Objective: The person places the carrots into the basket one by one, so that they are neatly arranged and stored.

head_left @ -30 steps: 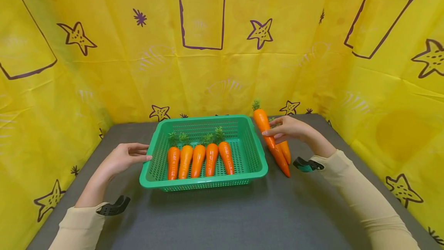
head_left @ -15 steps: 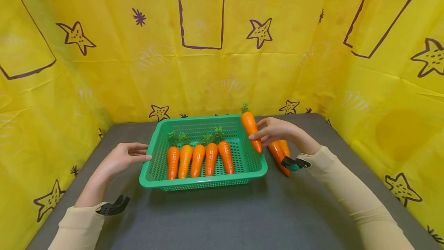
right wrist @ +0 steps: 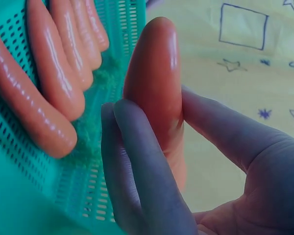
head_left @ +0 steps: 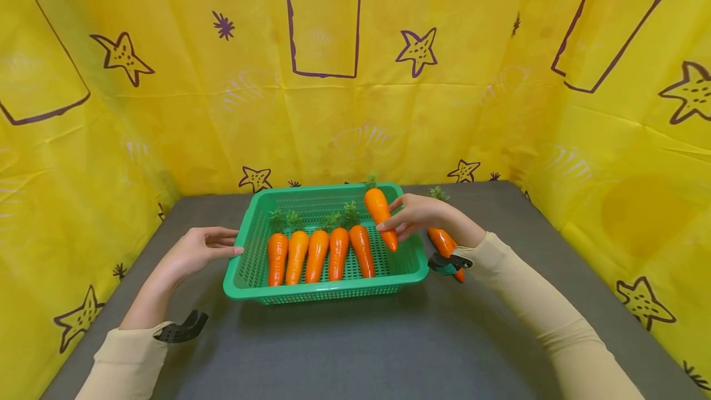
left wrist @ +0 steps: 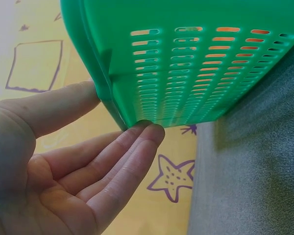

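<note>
A green perforated plastic basket (head_left: 328, 291) stands on the dark table with several glossy orange carrots (head_left: 318, 257) lying side by side in it, leafy tops toward the back. My right hand (head_left: 416, 216) pinches another carrot (head_left: 379, 207) between thumb and fingers, over the basket's right part and apart from the row. In the right wrist view, its blunt orange body (right wrist: 157, 73) shows between the fingers. At the left, my left hand (head_left: 194, 255) holds the basket's rim, thumb at the edge and fingers (left wrist: 122, 181) against the outside.
Right of the basket, partly hidden by my right arm, orange carrot (head_left: 442, 241) shows on the dark grey tabletop (head_left: 344, 350), with green leaves (head_left: 439, 194) behind. Yellow patterned cloth (head_left: 355, 128) closes off the back and both sides.
My right hand has carried the carrot leftward, from beside the basket's right edge to above its inside. The left hand and the basket have stayed in place.
</note>
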Motion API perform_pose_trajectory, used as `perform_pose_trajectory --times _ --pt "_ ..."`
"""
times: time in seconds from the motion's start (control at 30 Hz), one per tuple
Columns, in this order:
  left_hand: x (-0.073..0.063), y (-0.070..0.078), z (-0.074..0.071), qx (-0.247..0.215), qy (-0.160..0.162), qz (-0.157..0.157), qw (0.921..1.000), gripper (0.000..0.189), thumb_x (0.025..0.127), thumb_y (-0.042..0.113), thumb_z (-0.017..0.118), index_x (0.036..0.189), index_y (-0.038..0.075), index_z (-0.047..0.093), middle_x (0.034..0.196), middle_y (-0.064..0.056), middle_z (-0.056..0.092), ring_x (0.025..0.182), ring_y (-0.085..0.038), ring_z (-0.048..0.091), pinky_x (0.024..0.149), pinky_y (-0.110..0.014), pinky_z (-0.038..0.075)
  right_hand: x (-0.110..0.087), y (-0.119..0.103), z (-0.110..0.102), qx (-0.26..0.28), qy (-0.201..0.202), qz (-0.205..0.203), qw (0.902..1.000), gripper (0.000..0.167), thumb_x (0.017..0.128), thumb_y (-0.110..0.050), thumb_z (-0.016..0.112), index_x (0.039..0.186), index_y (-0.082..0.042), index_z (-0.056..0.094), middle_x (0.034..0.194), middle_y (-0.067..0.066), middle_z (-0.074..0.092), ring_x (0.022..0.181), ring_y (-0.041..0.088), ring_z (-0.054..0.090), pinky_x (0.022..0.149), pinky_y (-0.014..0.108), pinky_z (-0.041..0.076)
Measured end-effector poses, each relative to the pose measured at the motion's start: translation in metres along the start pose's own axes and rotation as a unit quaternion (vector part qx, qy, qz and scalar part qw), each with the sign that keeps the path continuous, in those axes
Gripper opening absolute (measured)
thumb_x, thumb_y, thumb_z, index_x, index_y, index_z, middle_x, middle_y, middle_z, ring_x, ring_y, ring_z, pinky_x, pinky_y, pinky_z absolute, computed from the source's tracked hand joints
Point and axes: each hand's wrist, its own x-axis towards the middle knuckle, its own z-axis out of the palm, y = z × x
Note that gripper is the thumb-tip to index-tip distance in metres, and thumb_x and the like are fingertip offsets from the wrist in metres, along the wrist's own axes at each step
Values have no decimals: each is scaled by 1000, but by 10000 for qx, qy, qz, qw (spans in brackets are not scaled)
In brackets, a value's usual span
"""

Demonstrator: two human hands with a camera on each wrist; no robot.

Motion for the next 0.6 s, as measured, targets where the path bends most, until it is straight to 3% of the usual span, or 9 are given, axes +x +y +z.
perform_pose_trajectory --times 0.23,0.6 --pt "-1 0 0 0 8 -1 10000 62 85 39 70 129 -2 56 110 -17 69 102 -31 66 89 -52 49 17 -2 12 100 -204 83 9997 81 85 -19 72 144 5 22 112 18 65 91 26 70 90 44 52" --pt "-1 2 0 -63 -28 -65 10000 63 85 39 70 129 -2 55 110 -17 69 102 -30 66 89 -53 49 38 5 21 -284 -253 299 9988 76 83 -19 74 141 7 31 113 18 62 87 26 70 86 44 54"
